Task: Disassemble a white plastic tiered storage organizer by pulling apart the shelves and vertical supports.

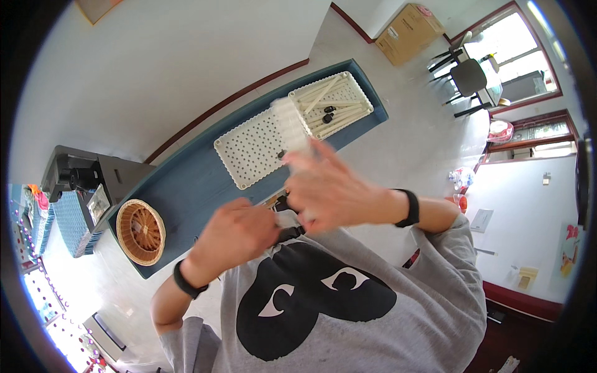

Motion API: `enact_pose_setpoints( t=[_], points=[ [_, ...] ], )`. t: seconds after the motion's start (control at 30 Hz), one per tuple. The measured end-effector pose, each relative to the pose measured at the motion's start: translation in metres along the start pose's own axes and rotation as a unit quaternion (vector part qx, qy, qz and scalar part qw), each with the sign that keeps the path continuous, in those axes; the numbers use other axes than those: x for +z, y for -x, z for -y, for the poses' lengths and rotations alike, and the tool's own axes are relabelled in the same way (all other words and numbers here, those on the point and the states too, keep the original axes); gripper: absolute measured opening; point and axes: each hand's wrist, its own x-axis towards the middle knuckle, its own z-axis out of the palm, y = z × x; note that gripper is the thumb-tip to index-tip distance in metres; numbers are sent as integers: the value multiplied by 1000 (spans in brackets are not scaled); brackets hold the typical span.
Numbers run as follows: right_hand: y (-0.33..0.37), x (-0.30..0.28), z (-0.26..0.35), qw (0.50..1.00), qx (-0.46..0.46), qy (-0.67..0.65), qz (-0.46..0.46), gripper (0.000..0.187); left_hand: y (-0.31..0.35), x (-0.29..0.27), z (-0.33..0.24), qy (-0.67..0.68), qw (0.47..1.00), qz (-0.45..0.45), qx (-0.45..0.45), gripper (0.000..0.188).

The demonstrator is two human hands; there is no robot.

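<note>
My left hand (pixel 239 231) is closed, its knuckles turned up in front of my chest. Beside its fingers is a small black piece (pixel 290 234); the hand's grip is partly hidden. Higher and to the right, my right hand (pixel 339 191) is bent and smeared by motion. A blurred, whitish, see-through strip-like thing (pixel 291 127) stretches from its fingers over the trays. A white perforated tray (pixel 249 149) lies just beyond my hands. Next to it, a second white tray (pixel 368 102) contains several pale rods (pixel 339 102) and black fittings (pixel 328 116).
Both trays stand on a long blue-grey table (pixel 193 193). A round wicker basket (pixel 127 214) sits at its left end. Further off are a cardboard box (pixel 410 31) and a dark chair (pixel 467 77). A dark cabinet (pixel 121 180) stands behind the table's left end.
</note>
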Motion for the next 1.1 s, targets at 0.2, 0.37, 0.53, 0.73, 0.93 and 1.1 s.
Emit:
enact_pose_setpoints(
  t=[0.2, 0.37, 0.53, 0.73, 0.93, 1.1],
  points=[
    [69, -39, -56, 954, 215, -13, -210, 36, 25, 22, 76, 120, 936, 34, -328, 22],
    [123, -45, -46, 912, 301, 76, -267, 38, -52, 123, 122, 279, 883, 18, -376, 43],
    [152, -63, -23, 904, 329, 50, -270, 38, -144, 161, 127, 151, 971, -94, -160, 67],
    [165, -61, -6, 916, 288, 24, -279, 36, -171, 172, 89, -9, 999, 44, 7, 67],
    [154, -36, 2, 943, 151, 45, -292, 18, -169, 186, 89, -110, 992, 44, 31, 58],
    [141, -1, 8, 928, 16, 74, -365, 22, -155, 165, 129, -25, 967, 164, -192, 45]
  ],
)
